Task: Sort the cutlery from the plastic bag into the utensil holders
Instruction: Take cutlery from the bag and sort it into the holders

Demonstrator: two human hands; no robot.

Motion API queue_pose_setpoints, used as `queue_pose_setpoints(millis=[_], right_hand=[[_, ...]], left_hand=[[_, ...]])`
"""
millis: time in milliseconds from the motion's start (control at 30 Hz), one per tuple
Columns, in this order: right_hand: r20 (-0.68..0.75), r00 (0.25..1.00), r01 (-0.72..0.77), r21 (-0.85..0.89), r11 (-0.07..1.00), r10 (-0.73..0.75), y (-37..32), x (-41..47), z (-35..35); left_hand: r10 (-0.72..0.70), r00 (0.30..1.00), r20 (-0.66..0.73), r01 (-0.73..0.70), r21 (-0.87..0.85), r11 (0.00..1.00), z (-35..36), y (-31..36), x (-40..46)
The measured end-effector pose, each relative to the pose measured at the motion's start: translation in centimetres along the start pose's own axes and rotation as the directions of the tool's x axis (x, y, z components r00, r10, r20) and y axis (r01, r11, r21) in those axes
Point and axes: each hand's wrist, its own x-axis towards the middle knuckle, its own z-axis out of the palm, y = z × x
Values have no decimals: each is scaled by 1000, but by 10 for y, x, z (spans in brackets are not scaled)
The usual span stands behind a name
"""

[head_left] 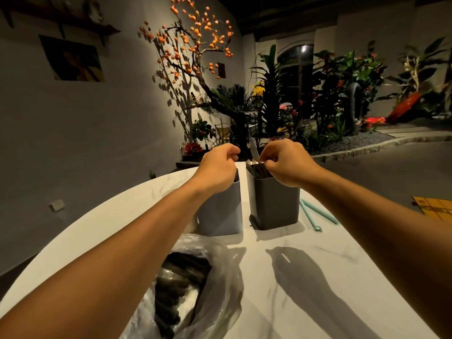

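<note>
Two utensil holders stand side by side on the white marble table (318, 265): a light grey holder (221, 211) on the left and a dark grey holder (275, 206) on the right. The dark one holds several dark-handled cutlery pieces (258, 171). My right hand (286, 162) hovers over its rim and pinches the tip of a piece there; a pale knife blade (254, 149) sticks up beside it. My left hand (217, 167) hangs over the light holder with loosely curled fingers and nothing visible in them. A clear plastic bag (193, 287) with dark cutlery lies near me.
Two turquoise straws or sticks (315, 212) lie on the table right of the dark holder. A yellow board (433, 206) sits at the far right on the floor. Plants, an orange-fruited tree (193, 45) and a wall stand beyond the table's far edge.
</note>
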Motion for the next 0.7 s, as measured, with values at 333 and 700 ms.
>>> queue_pose_setpoints(millis=[333,700], right_hand=[[171,985,18,-3,1000,-17,21,43,11],[185,981,31,158,987,-60,31,80,28]], left_hand=[[-90,979,184,83,46,995,34,-4,68],[-142,961,237,177,-133,975,51,-15,106]])
